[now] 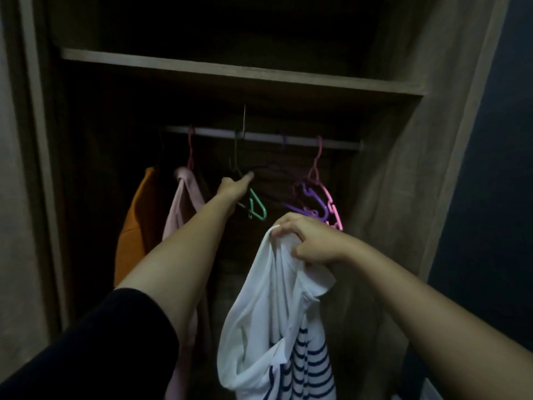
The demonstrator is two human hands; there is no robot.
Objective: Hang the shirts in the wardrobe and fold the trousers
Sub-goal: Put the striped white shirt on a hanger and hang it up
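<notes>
Fingers (291, 225) of your right hand (314, 241) clench the bunched top of a white shirt (259, 298). Its soft knit hangs limp below the grip, long axis straight down, with navy-striped cloth (308, 365) showing in the lower folds; whether that is the same garment cannot be told.

Your left hand (230, 187), on a bare forearm below a dark sleeve (101, 342), reaches deeper into the wardrobe with the forefinger stretched toward the hangers. The dim light does not show whether the other fingers hold anything. Just under that hand a thin green plastic hanger (256, 207) hangs tilted. Just beyond your right hand, a cluster of purple hangers (310, 202) and a notched pink hanger (331, 206) dangle bare.

By the look of it, a hanger must next meet the shirt's neck. The left hand is the nearer one to fetch it, with the shirt lying below and to its right.

Farther back, the pale round rail (265, 137) runs left to right. An orange garment (138, 226) and a pale pink garment (184, 209) hang at its left end. A wooden shelf (230, 72) caps the compartment.
</notes>
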